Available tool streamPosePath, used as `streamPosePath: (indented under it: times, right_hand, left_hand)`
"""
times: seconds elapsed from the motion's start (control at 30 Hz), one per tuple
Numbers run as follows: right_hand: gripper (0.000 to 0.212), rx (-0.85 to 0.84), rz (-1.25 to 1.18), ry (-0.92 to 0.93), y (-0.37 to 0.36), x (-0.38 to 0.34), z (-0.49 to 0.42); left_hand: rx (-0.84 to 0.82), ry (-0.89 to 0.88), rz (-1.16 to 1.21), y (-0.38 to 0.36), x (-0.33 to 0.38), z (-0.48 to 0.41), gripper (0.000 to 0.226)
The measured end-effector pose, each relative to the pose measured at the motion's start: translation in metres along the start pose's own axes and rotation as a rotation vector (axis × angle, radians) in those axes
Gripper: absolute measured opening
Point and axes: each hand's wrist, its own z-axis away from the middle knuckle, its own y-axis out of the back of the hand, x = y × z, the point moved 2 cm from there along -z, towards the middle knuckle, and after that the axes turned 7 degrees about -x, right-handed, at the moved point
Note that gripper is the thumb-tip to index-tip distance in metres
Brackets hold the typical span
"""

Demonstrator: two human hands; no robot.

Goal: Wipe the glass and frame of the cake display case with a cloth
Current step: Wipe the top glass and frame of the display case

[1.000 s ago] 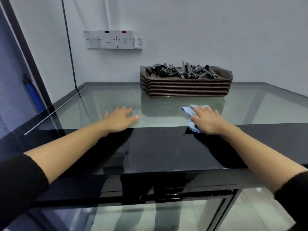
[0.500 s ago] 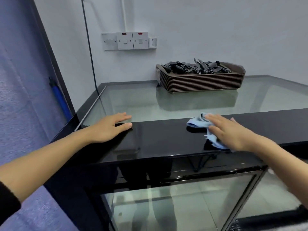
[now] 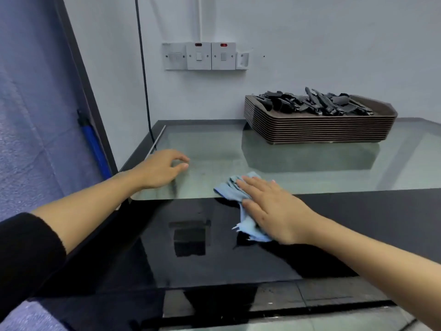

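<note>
I count two hands, the left hand [image 3: 162, 169] and the right hand [image 3: 274, 211], and one blue cloth [image 3: 231, 189]. There is one display case [image 3: 238, 259]. One stack of trays [image 3: 317, 129] shows; its layers are too fine for me to number. On the stack lies one heap of black pieces [image 3: 315, 105], too tangled to count. I see four white wall plates: one wide plate [image 3: 175, 56], two switches with red lamps, the nearer-left switch [image 3: 199, 56] and its twin [image 3: 223, 56], and one small plate [image 3: 242, 59]. One black cable [image 3: 143, 68]; one blue handle [image 3: 94, 144].
</note>
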Motion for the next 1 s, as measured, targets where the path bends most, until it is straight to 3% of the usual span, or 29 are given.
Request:
streamPosePath:
  times: [0.23,0.33,0.4,0.53,0.6,0.83,1.0]
  right_hand:
    - [0.062,0.01,-0.034,-0.188,0.019,0.07,-0.146]
    - [0.062,0.007,-0.014,-0.34,0.018,0.063,-0.206]
    - [0.062,0.002,0.024,-0.242,0.015,0.031,-0.226]
    - [0.06,-0.067,0.024,0.26,0.008,-0.006,-0.187]
    - [0.058,-0.102,-0.005,0.3,0.013,0.016,-0.183]
    - [0.06,0.043,-0.072,-0.212,0.032,0.109,-0.319]
    - [0.076,0.065,-0.147,-0.616,0.04,0.111,-0.393]
  left_hand:
    - [-0.036,0.124,0.006,0.006,-0.045,-0.055,0.047]
    - [-0.037,0.192,-0.035,0.005,-0.056,-0.071,0.05]
    - [-0.019,0.206,-0.045,0.004,-0.06,-0.077,0.049]
    - [0.002,0.233,-0.044,0.004,-0.066,-0.073,0.046]
    - [0.027,0.317,-0.078,0.006,-0.071,-0.065,0.049]
    - [-0.046,0.383,-0.085,0.007,-0.073,-0.058,0.061]
    - [-0.056,0.381,-0.094,0.004,-0.077,-0.058,0.059]
